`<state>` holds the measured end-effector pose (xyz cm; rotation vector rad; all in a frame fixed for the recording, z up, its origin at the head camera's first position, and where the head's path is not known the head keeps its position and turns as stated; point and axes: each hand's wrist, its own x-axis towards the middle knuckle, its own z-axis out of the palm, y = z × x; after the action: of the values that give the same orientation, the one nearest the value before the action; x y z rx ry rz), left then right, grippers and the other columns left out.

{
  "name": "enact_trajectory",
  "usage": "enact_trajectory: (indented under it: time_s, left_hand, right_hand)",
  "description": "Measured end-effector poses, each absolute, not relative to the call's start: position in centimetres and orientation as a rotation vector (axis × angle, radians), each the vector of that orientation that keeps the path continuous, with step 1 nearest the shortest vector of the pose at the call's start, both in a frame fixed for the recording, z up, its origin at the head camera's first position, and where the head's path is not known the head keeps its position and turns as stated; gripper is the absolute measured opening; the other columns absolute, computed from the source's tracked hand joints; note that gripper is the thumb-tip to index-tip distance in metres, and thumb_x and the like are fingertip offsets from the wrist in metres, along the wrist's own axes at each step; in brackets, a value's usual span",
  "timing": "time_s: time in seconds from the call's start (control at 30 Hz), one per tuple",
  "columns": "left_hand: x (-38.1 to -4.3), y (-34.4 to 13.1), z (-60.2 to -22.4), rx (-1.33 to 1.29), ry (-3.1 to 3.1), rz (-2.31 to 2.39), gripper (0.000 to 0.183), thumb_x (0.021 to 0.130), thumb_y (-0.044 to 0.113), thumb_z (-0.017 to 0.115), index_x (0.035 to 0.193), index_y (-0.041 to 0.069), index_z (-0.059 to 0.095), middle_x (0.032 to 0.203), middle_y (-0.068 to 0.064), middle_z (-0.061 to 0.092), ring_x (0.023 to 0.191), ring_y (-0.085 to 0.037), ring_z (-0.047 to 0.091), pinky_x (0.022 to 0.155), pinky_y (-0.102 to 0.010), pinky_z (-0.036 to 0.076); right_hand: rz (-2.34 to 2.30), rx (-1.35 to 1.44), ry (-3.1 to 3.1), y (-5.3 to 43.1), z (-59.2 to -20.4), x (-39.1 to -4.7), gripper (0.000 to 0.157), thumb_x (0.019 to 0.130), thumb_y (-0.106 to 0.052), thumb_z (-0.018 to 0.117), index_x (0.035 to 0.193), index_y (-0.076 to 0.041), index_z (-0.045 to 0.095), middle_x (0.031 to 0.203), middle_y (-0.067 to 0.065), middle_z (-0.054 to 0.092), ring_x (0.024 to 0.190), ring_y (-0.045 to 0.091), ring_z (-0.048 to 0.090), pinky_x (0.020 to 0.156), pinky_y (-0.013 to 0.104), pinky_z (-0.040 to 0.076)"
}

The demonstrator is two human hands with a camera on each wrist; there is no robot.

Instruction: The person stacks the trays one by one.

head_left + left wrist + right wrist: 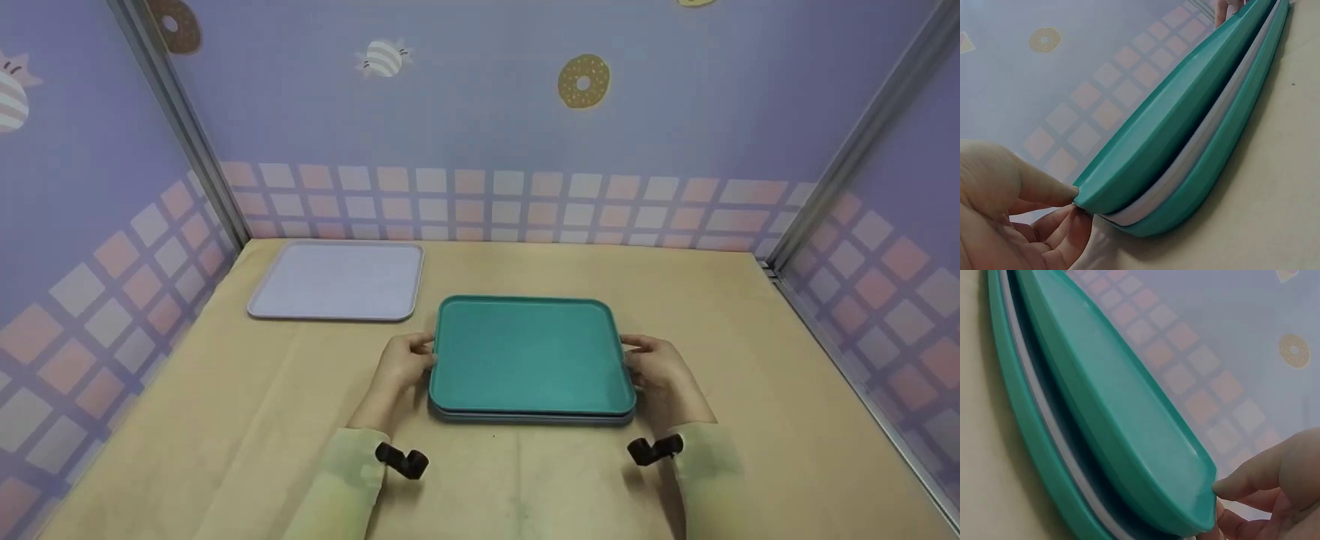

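A teal rectangular tray [532,356] with rounded corners and a low rim tops a stack at the table's centre. My left hand [403,364] pinches its left edge, thumb at the rim and fingers beneath. On the opposite short side, my right hand [658,366] grips the rim in the same way. Under it lie a pale lilac tray [1151,201] and, lowest, another teal tray [1180,215]. Both wrist views show a dark gap between the top tray and the pale one. The fingertips under the rim are partly hidden.
Another pale lilac tray [341,279] lies flat at the back left of the cream-covered table [247,420]. Patterned lilac walls [480,120] enclose the back and both sides, with metal posts at the corners. Black wrist mounts [403,460] stick out from both sleeves.
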<state>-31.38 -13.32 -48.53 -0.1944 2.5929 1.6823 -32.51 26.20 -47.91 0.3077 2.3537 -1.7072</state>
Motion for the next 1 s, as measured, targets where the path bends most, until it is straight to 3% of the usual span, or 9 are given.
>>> enact_trajectory:
  time_s: [0.27, 0.47, 0.67, 0.87, 1.0]
  left_hand:
    - [-31.28, -13.01, -48.52, -0.191, 2.607, 1.660, 0.044, 0.091, -0.009, 0.061, 0.134, -0.005, 0.064, 0.097, -0.012, 0.064, 0.085, -0.018, 0.057, 0.069, -0.023, 0.051]
    - [-31.14, -12.83, -48.46, -0.194, 2.634, 1.632, 0.046, 0.088, -0.010, 0.062, 0.134, -0.004, 0.065, 0.099, -0.014, 0.066, 0.088, -0.020, 0.059, 0.072, -0.025, 0.052]
    - [-31.07, -12.86, -48.50, -0.210, 2.630, 1.610, 0.046, 0.090, -0.010, 0.061, 0.135, -0.003, 0.064, 0.097, -0.012, 0.065, 0.086, -0.019, 0.058, 0.071, -0.024, 0.051]
    - [-31.06, -12.95, -48.57, -0.197, 2.634, 1.614, 0.046, 0.090, -0.010, 0.061, 0.135, -0.004, 0.064, 0.096, -0.011, 0.064, 0.087, -0.020, 0.058, 0.071, -0.025, 0.051]
    - [-31.05, -12.87, -48.61, -0.211, 2.626, 1.618, 0.045, 0.091, -0.009, 0.062, 0.136, -0.004, 0.064, 0.098, -0.011, 0.064, 0.090, -0.020, 0.058, 0.071, -0.025, 0.051]
  right_hand:
    - [-1.712, 0.355, 2.291, 26.16, -47.82, -32.20, 0.056, 0.098, 0.003, 0.043, 0.154, -0.003, 0.043, 0.126, 0.014, 0.055, 0.093, 0.022, 0.051, 0.079, 0.031, 0.048]
    - [-1.498, 0.254, 2.512, 26.24, -47.91, -32.34, 0.055, 0.098, 0.003, 0.046, 0.153, 0.001, 0.044, 0.117, 0.018, 0.061, 0.081, 0.017, 0.057, 0.069, 0.029, 0.049]
    - [-1.469, 0.282, 2.524, 25.95, -47.97, -32.35, 0.052, 0.100, 0.001, 0.048, 0.152, 0.001, 0.046, 0.121, 0.020, 0.060, 0.092, 0.020, 0.060, 0.077, 0.029, 0.052]
    - [-1.462, 0.269, 2.524, 26.04, -47.92, -32.24, 0.054, 0.098, 0.002, 0.048, 0.152, 0.001, 0.045, 0.121, 0.021, 0.061, 0.082, 0.017, 0.057, 0.070, 0.028, 0.049]
    - [-1.507, 0.265, 2.476, 26.25, -47.94, -32.12, 0.058, 0.096, 0.005, 0.047, 0.154, 0.000, 0.043, 0.123, 0.021, 0.064, 0.086, 0.018, 0.060, 0.072, 0.028, 0.051]
